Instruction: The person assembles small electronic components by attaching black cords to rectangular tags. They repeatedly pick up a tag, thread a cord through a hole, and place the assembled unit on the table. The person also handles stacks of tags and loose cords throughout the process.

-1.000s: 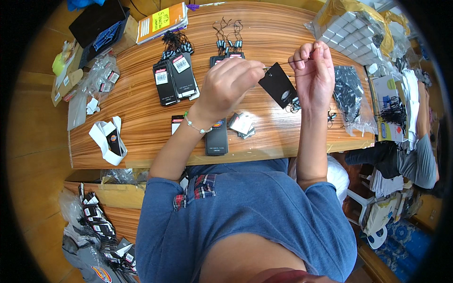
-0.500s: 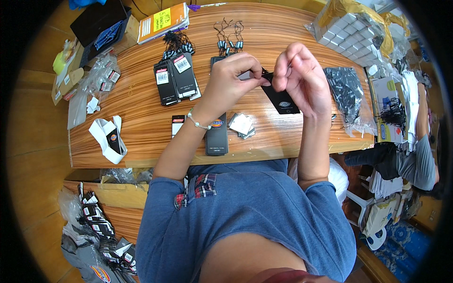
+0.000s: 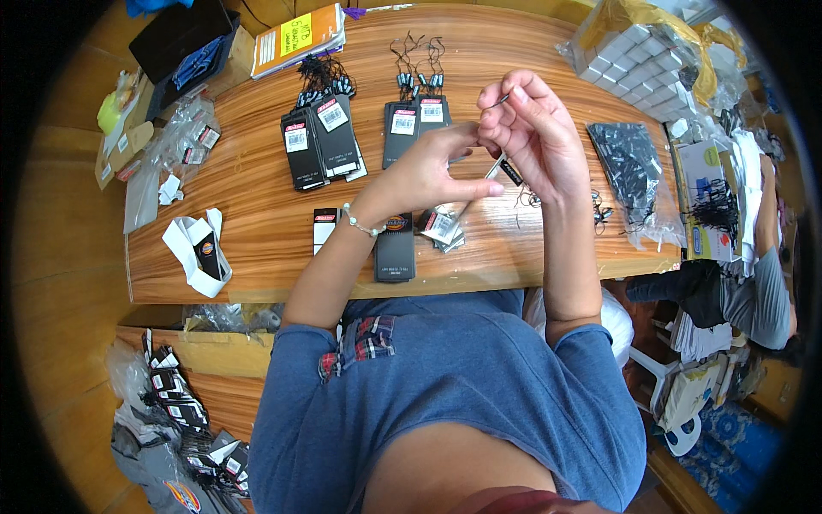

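A small black tag (image 3: 507,170) hangs edge-on between the two hands above the wooden table (image 3: 257,214), its thin loop of string (image 3: 499,100) rising to the top of the right hand. The right hand (image 3: 533,133) is raised with fingers curled, thumb and forefinger pinched narrow on the string near its upper end; the tag dangles below those fingertips, against the palm side. The left hand (image 3: 428,170) reaches in from the left, its thumb and forefinger stretched toward the tag's lower end and closed on or just at it; the exact contact is too small to tell. Straight under the hands lie a few loose tags (image 3: 441,227) and a dark flat card (image 3: 395,248) near the table's front edge, with some loose strings (image 3: 527,199) just right of them. Farther back lie two groups of black tags with white labels (image 3: 318,141), and a row of strung tags (image 3: 417,81). To the right sits a clear bag of black pieces (image 3: 632,163), well apart from the hands; beyond it a wrapped stack of white boxes (image 3: 638,60). At the left are a folded white paper strip (image 3: 197,248) and small clear bags (image 3: 184,133). An orange booklet (image 3: 301,34) lies at the far edge. Another person's sleeve (image 3: 753,291) shows at the right rim.
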`<action>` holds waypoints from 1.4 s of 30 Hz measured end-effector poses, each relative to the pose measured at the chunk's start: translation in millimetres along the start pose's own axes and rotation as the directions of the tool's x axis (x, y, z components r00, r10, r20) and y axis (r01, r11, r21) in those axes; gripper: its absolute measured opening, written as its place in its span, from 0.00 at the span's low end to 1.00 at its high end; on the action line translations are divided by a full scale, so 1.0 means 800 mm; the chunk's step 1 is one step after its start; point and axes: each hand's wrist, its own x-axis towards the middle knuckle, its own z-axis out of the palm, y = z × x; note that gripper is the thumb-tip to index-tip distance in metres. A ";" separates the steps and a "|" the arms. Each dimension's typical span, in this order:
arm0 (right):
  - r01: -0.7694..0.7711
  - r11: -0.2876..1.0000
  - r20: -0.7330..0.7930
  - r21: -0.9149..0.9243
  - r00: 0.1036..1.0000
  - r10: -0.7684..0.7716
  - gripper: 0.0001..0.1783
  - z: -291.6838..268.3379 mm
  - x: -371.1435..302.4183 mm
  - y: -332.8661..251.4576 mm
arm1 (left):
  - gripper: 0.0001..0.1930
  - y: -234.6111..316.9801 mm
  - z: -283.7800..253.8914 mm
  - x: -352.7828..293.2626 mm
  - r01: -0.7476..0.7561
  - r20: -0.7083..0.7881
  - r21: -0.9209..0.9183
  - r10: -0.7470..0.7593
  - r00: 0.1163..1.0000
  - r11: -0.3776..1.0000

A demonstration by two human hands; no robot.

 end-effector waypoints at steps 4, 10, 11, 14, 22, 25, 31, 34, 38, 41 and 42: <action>0.081 0.997 -0.040 -0.021 0.996 -0.081 0.05 -0.009 -0.004 -0.008 | 0.17 -0.017 -0.015 -0.003 0.234 0.091 -0.002 -0.233 0.968 0.972; 0.204 0.979 -0.058 -0.009 0.977 -0.205 0.06 -0.014 -0.007 -0.021 | 0.10 0.006 -0.006 0.004 0.164 -0.062 -0.262 -0.186 0.981 0.951; 0.214 0.977 -0.047 0.000 0.976 -0.214 0.06 -0.014 -0.007 -0.023 | 0.09 0.003 -0.006 0.004 0.129 -0.075 -0.232 -0.150 0.986 0.964; 0.239 0.971 -0.066 -0.029 0.969 -0.240 0.05 -0.007 -0.009 -0.026 | 0.05 0.009 -0.005 0.003 0.125 -0.113 -0.182 -0.147 0.983 0.975; 0.255 0.946 -0.116 -0.200 0.953 -0.281 0.07 -0.003 -0.020 -0.028 | 0.08 0.021 -0.007 0.004 0.221 -0.198 0.078 -0.203 0.959 0.972; 0.192 0.868 -0.164 -0.458 0.941 -0.295 0.11 0.002 -0.026 -0.027 | 0.07 0.023 -0.017 0.008 -0.070 -0.249 0.485 0.214 0.945 0.872; 0.001 0.637 -0.188 -0.771 0.955 -0.229 0.09 0.023 -0.034 -0.014 | 0.07 0.046 -0.019 0.014 -0.095 -0.297 0.432 0.241 0.924 0.897; 0.044 0.593 -0.138 -0.804 0.956 -0.258 0.08 0.018 -0.034 -0.010 | 0.06 0.048 -0.016 0.014 -0.078 -0.331 0.318 0.187 0.925 0.945; 0.046 0.616 -0.148 -0.786 0.954 -0.260 0.08 0.020 -0.034 -0.009 | 0.06 0.042 -0.016 0.012 -0.058 -0.354 0.204 0.129 0.927 0.977; 0.041 0.621 -0.153 -0.783 0.955 -0.255 0.08 0.018 -0.034 -0.010 | 0.06 0.043 -0.016 0.012 -0.051 -0.340 0.182 0.112 0.934 0.982; 0.034 0.620 -0.156 -0.784 0.955 -0.250 0.08 0.018 -0.034 -0.010 | 0.06 0.044 -0.017 0.012 -0.055 -0.331 0.192 0.118 0.936 0.980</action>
